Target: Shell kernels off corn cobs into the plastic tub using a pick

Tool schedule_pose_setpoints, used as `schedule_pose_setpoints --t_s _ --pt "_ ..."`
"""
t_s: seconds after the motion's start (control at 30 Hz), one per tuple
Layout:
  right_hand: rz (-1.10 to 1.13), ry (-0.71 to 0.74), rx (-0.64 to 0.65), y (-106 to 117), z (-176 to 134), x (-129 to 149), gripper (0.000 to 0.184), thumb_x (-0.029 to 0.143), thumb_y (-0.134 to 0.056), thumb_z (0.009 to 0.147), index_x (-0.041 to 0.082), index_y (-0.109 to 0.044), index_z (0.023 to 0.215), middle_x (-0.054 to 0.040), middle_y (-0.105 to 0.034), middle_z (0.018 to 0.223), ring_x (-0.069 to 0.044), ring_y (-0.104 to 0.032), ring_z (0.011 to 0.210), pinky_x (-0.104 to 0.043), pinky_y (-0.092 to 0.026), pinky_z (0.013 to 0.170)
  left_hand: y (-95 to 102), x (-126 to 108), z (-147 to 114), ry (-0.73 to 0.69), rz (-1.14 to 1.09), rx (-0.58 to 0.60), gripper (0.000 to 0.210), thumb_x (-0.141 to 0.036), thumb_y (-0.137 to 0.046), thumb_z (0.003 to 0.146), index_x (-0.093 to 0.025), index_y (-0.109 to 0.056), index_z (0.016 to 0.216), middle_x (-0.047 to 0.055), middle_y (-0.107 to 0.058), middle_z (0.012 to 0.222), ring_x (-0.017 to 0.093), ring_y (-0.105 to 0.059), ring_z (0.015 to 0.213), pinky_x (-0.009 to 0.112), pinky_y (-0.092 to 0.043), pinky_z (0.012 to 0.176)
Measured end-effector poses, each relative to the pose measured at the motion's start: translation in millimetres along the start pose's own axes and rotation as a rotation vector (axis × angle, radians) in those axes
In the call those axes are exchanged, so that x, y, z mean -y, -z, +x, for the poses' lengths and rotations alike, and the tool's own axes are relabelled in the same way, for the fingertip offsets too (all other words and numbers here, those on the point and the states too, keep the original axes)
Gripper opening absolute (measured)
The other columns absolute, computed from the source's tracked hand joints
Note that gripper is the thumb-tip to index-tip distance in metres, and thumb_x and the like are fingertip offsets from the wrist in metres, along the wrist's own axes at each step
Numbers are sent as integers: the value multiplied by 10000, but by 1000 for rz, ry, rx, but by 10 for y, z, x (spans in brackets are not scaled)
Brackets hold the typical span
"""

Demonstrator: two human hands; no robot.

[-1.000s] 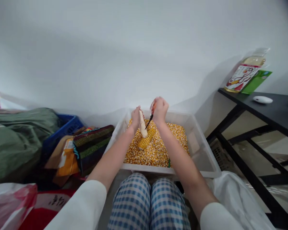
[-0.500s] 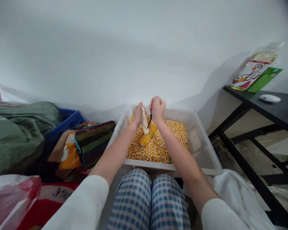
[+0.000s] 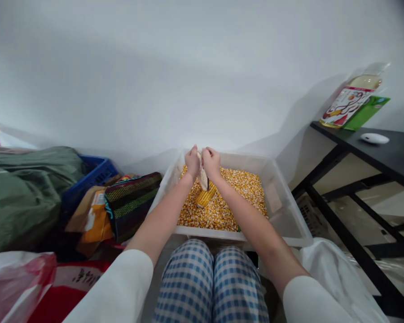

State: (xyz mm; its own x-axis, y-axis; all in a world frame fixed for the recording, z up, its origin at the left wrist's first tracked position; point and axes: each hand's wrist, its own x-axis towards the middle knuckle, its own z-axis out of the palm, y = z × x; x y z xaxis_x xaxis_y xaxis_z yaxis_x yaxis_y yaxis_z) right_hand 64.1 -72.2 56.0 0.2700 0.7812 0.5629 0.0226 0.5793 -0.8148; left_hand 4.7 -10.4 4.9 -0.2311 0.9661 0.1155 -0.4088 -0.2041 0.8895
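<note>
white wall (image 3: 175, 80) — faint shadow (image 3: 298, 119) | black table (image 3: 402, 150) — right side, slanting legs (image 3: 352, 242)

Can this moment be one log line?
Left hand holds pale cob | right hand holds dark tool, mostly hidden | yellow cob on kernels in bin

A black table (image 3: 402, 150) stands at right, bearing a bottle (image 3: 350, 101) at its far left end – a green packet (image 3: 366, 112) just beside it, a white oval object (image 3: 375, 138) farther right. At centre, a tub (image 3: 287, 217) carries loose kernels (image 3: 244, 188) – a cob (image 3: 205, 198) lies on them.
</note>
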Motion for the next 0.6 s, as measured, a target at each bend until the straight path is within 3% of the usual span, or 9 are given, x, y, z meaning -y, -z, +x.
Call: schedule_pose_setpoints --t_s 0.17,0.27,0.47,0.53,0.6 --pt "9 -5 -49 42 23 -8 332 334 -397 854 209 -381 547 60 -366 441 -83 -347 398 -207 -286 418 4 5 9 28 70 -47 345 -408 -495 839 -175 -452 588 -38 -406 485 85 -380 426 227 -308 462" --pt "-33 -60 25 24 -9 -22 314 311 -450 815 205 -385 526 66 -348 422 -82 -342 399 -203 -275 410 2 7 15 -34 85 -37 334 -381 -496 841 -178 -443 581 -39 -409 509 88 -389 461 228 -320 496" --pt "-8 -28 -2 -37 -48 -9 325 333 -425 830 204 -382 535 64 -358 430 -80 -347 407 -199 -281 417 17 -68 -17 41 88 -91 304 -340 -491 848 -183 -449 591 -32 -422 504 104 -398 468 248 -328 512" --pt "-39 -34 40 -28 -29 14 324 321 -459 807 203 -381 515 66 -344 420 -81 -341 405 -203 -275 412 34 -71 -15 28 57 -72 286 -335 -494 845 -180 -463 607 -35 -428 507 98 -399 471 239 -329 513" --pt "-8 -8 5 17 16 46 324 328 -445 817 206 -380 524 65 -347 426 -84 -345 403 -208 -282 412 51 -62 -1 93 9 22 302 -379 -483 843 -179 -475 616 -32 -437 496 100 -407 460 239 -337 505"
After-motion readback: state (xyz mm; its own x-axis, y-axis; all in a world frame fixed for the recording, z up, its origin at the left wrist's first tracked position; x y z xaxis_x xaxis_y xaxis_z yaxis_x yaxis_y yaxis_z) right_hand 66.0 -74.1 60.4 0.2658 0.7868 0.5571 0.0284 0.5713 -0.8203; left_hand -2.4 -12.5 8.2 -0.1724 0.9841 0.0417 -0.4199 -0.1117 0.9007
